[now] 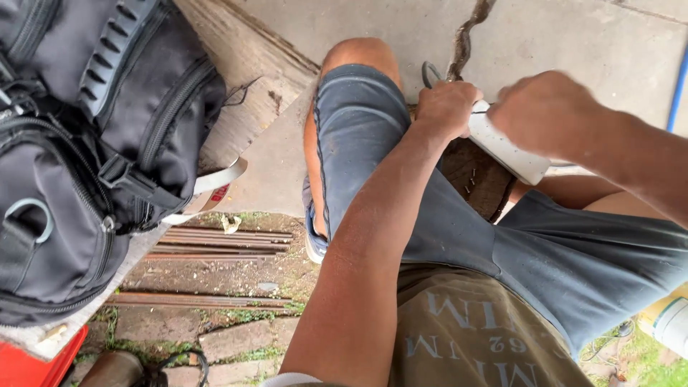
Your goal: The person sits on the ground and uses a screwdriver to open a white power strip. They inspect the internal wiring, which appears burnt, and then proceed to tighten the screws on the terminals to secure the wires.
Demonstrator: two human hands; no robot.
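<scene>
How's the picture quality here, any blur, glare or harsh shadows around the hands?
Head view: soft, even daylight with no hard shadows or glare; the right hand looks slightly motion-blurred, the left hand and white plastic rectangular piece are fairly sharp; the black fabric backpack at the left edge looks stretched by wide-angle distortion.

A matt white plastic casing (pixel 510 149) sat gripped in the left hand (pixel 448 107) and right hand (pixel 546 111). The backpack (pixel 93 143) was black woven cloth; the slab (pixel 573 36) rough grey concrete; the rods (pixel 215 244) rusted metal; the shorts (pixel 430 215) dusty blue cloth.
</scene>
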